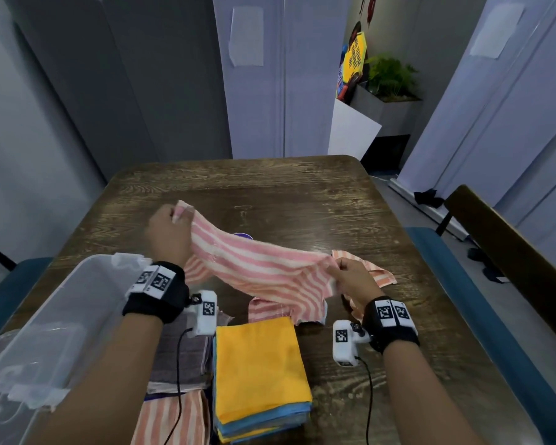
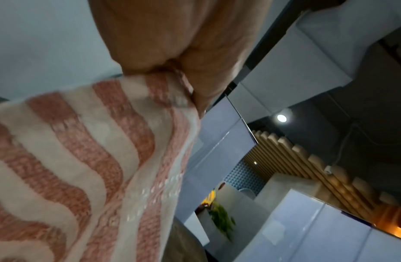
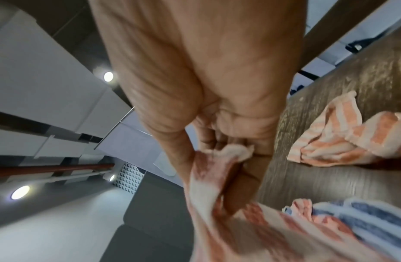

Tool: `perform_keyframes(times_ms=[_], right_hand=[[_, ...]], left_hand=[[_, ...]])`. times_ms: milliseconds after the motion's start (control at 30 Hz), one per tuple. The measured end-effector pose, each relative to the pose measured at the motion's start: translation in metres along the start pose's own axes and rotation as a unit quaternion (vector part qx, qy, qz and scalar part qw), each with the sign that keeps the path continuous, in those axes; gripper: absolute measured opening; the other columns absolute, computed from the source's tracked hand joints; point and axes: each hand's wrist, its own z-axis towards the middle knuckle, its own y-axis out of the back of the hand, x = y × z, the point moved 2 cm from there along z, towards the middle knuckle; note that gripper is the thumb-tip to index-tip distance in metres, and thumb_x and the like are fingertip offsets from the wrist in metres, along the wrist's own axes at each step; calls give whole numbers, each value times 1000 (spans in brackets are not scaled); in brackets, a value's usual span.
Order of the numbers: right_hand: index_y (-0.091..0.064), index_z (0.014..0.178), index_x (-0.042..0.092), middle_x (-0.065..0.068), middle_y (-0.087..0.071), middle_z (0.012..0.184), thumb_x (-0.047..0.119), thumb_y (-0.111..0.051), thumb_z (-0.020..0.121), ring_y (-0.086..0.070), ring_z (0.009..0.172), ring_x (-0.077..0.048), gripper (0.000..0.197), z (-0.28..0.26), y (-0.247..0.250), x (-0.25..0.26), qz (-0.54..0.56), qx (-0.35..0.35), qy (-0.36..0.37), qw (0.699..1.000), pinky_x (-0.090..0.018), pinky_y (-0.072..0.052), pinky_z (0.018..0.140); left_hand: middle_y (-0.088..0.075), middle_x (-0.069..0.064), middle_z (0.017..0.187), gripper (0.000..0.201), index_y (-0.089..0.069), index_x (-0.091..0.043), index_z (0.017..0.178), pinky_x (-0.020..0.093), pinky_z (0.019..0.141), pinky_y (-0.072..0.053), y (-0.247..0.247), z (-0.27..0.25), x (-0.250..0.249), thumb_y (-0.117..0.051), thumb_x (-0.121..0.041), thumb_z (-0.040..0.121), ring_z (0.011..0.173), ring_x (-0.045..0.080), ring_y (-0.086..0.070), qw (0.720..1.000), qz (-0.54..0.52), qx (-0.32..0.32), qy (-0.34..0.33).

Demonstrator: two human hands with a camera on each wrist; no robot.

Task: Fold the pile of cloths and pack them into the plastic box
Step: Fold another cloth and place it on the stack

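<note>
Head view: the left grip and right grip each pinch one end of the pink cloth, which hangs slack between them above the counter. Its lower hem trails over loose cloths. The box sits at the near left, beside the folded stack. Left wrist view: the left grip is clamped firmly on a corner of the cloth. Right wrist view: the right grip is closed on only a small tuft of the edge; an orange cloth lies on the counter nearby. Likely faults: the shallow right pinch may slip when the cloth is pulled taut, dropping that end. The trailing hem may drag the loose cloths or nudge the stack as the cloth is laid down.
</note>
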Motion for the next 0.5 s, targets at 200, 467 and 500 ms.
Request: perform_keyframes(times_ms=[200, 467, 500], right_hand=[[-63, 89, 4, -7, -68, 78, 6, -64, 96, -65, 68, -16, 7, -14, -35, 5, 81, 140, -71, 984, -26, -54, 63], [-67, 105, -2, -14, -69, 91, -5, -55, 97, -67, 77, -20, 15, -26, -51, 14, 190, 177, -84, 962, -29, -61, 68], [-66, 112, -4, -17, -70, 96, -6, -54, 97, -69, 80, -22, 19, -26, -49, 15, 203, 169, -83, 961, -32, -60, 72]], left_hand=[[-59, -8, 63, 22, -73, -17, 87, 18, 52, -29, -61, -62, 1, -57, -21, 101, 59, 8, -52, 972, 29, 204, -110], [-75, -7, 99, 21, -75, -31, 114, 15, 72, -45, -100, -139, 0, -60, -31, 100, 86, 0, -63, 919, 9, 339, -200], [-74, -8, 107, 23, -73, -33, 118, 20, 78, -49, -100, -140, 2, -59, -31, 100, 92, 3, -65, 916, 15, 341, -209]])
